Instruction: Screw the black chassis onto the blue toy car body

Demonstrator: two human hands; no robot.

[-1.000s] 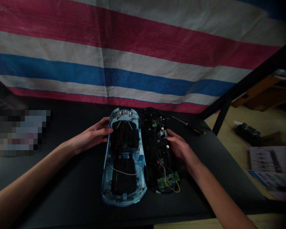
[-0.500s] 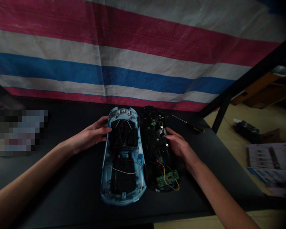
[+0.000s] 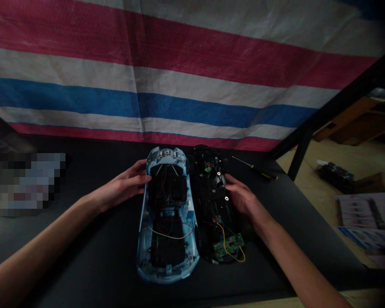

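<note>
A light-blue toy car body shell (image 3: 192,248) lies upside down on the dark table, its hollow inside showing black parts and thin red, green and white wires. My left hand (image 3: 128,182) grips its left side, thumb on the rim and fingers along the outer wall. Right beside the shell is the black toy car chassis (image 3: 208,192), with a green circuit board (image 3: 227,245) and a looped yellow wire at its near end. On the chassis's right side, my right hand (image 3: 245,199) holds the edge; some of its fingers are hidden.
A thin screwdriver (image 3: 265,174) with a black and yellow handle lies behind my right hand. A blurred-out item (image 3: 32,184) rests at the table's left. Behind the table hangs a striped sheet (image 3: 179,77). Boxes and a dark object (image 3: 335,175) are on the floor at right.
The view has tilted a little, so everything appears slightly lower. Both hands keep their places on the shell and the chassis.
</note>
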